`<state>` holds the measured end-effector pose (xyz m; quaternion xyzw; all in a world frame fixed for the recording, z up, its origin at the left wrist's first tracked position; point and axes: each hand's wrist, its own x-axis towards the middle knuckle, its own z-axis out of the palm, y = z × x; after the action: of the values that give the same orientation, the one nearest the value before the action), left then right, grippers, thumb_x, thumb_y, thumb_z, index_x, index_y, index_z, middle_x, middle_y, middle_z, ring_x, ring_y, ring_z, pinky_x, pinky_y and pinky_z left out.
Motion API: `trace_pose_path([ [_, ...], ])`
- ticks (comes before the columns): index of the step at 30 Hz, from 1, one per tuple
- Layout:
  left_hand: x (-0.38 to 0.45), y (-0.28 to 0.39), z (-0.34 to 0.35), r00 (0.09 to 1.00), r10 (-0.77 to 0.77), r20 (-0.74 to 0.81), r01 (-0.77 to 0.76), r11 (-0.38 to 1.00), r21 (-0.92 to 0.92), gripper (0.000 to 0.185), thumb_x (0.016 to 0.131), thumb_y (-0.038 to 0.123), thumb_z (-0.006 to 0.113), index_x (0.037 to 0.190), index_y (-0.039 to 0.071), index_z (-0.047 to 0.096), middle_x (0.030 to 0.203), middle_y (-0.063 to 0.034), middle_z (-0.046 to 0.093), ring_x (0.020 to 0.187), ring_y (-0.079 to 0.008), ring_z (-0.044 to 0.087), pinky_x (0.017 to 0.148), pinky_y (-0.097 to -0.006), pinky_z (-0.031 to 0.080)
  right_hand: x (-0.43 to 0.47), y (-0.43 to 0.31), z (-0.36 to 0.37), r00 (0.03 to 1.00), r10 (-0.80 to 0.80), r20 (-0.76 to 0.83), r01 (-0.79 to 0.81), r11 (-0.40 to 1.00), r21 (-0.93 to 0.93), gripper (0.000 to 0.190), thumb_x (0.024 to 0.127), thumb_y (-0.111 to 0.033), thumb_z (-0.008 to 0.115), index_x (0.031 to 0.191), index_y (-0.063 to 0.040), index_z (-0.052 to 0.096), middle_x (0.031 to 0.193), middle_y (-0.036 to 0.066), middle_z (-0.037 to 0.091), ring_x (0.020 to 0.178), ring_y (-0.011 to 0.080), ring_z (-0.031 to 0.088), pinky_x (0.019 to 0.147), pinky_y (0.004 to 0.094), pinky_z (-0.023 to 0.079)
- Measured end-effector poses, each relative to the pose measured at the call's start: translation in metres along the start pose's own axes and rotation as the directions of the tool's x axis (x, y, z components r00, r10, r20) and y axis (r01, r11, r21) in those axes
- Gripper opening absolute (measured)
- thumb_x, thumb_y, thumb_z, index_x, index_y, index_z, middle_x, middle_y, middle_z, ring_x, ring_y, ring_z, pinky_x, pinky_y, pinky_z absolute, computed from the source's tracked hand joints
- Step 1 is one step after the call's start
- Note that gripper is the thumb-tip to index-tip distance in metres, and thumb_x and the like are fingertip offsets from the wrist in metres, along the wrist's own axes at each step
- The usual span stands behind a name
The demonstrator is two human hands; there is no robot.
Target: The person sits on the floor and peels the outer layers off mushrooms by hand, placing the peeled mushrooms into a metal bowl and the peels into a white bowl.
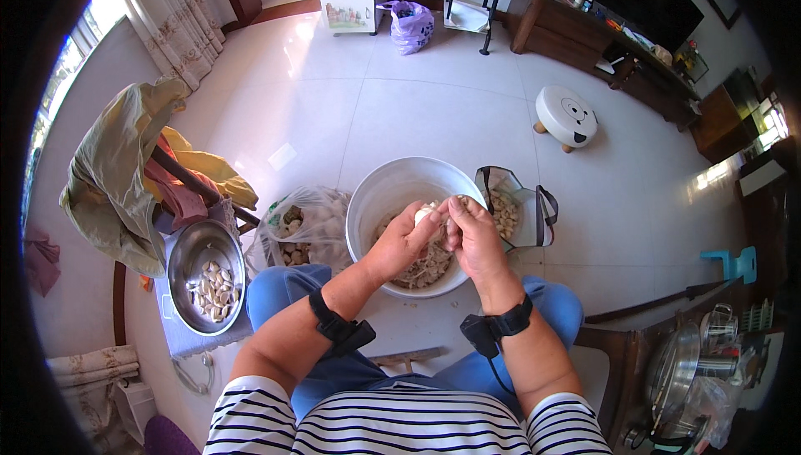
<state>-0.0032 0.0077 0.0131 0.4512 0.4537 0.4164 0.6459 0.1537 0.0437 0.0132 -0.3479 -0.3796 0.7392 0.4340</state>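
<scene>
A pale garlic bulb [424,211] is held in my left hand [403,239], over a white bucket [358,223]. My right hand [479,239] meets it from the other side, thumb and forefinger pinched at the bulb's edge; what exactly lies between those fingertips is partly hidden. Loose garlic skins [425,270] cover the bottom of the bucket below both hands. To the left, a clear plastic bag [325,205] contains whole garlic bulbs [294,252]. On the right, behind my right hand, an open fabric bag [529,230] contains garlic cloves [502,211].
A steel bowl [181,267] with more cloves [216,292] stands on a cloth-covered surface [188,345] at left, beside draped clothing [119,173]. A white round stool [566,116] stands farther off at right. Wooden furniture [616,355] with metal pots [673,373] is close at my right.
</scene>
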Motion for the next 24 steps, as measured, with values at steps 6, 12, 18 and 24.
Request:
trace_pose_path([
  [6,0.001,-0.008,-0.007,0.997,-0.027,0.075,0.040,0.983,-0.177,0.035,0.101,0.042,0.048,0.121,0.014,0.048,0.090,0.0051,0.047,0.073,-0.0066,0.044,0.059,-0.0228,0.039,-0.002,-0.004,-0.012,0.983,0.150,0.102,-0.177,0.920,0.349,0.026,0.101,-0.031,0.054,0.092,-0.009,0.063,0.061,-0.004,0.052,0.049,0.0066,0.046,0.046,0.0217,0.037],
  [12,0.009,-0.009,-0.008,0.982,-0.017,0.188,0.127,0.795,-0.593,0.027,0.098,0.040,0.048,0.115,0.019,0.048,0.088,0.0014,0.047,0.064,-0.0113,0.036,0.056,-0.0258,0.030,-0.001,-0.014,-0.007,0.991,-0.120,-0.066,0.108,0.981,-0.161,0.024,0.101,-0.027,0.056,0.112,-0.006,0.058,0.071,-0.002,0.056,0.056,0.0073,0.050,0.053,0.0237,0.043],
  [18,0.014,-0.007,-0.009,0.999,-0.008,0.038,0.026,0.864,-0.502,0.025,0.101,0.039,0.044,0.117,0.019,0.044,0.094,0.0012,0.050,0.069,-0.0090,0.043,0.058,-0.0233,0.034,-0.009,0.002,-0.004,0.969,-0.209,0.131,0.247,0.834,-0.493,0.029,0.097,-0.012,0.060,0.122,0.001,0.051,0.099,0.004,0.062,0.079,0.0062,0.059,0.063,0.0214,0.050],
  [24,0.007,-0.002,-0.010,1.000,-0.024,-0.014,0.020,0.976,-0.215,0.028,0.104,0.044,0.038,0.117,0.019,0.041,0.095,0.0017,0.049,0.073,-0.0064,0.046,0.061,-0.0204,0.037,-0.004,0.002,-0.004,0.964,-0.208,0.166,0.264,0.826,-0.498,0.033,0.095,-0.008,0.060,0.124,0.004,0.050,0.104,0.007,0.063,0.089,0.0092,0.062,0.071,0.0254,0.054],
])
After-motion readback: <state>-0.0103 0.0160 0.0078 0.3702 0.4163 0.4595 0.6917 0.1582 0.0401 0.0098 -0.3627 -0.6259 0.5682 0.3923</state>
